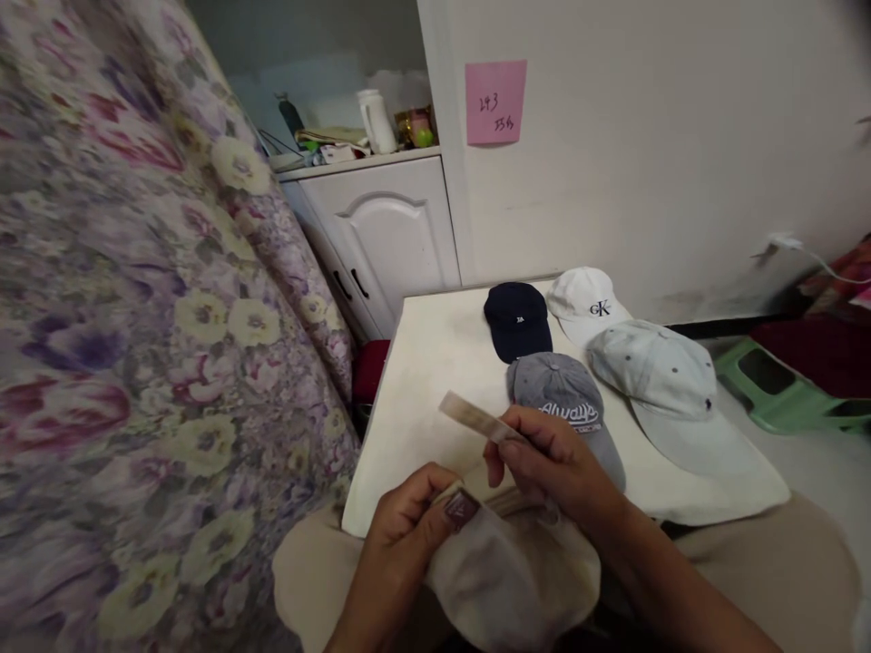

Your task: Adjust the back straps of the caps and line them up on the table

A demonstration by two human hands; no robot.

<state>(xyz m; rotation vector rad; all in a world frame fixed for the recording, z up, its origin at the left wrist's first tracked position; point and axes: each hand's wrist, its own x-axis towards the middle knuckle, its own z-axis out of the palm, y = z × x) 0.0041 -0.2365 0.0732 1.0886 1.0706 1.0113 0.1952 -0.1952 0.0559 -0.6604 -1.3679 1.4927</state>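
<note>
A beige cap (pixel 507 580) is over my lap, its crown low in the view. My left hand (pixel 412 531) pinches one strap end of it, by a small dark reddish patch. Between the fingers of my right hand (pixel 554 462) is a pale strap (pixel 469 415), whose free end points up and left. The two strap ends are apart. Just beyond my right hand lies a grey cap (pixel 554 381) with white lettering. Behind it are a navy cap (pixel 517 317) and a white cap (pixel 589 304); a pale blue cap (pixel 657 372) is at the right.
The caps lie on a cream-covered table (pixel 428 363). A floral curtain (pixel 163 363) hangs at the left. Behind stands a white cabinet (pixel 387 236) with a white jug (pixel 376 122) on top. A green stool (pixel 776 385) is at the right, and a pink note (pixel 495 102) is on the wall.
</note>
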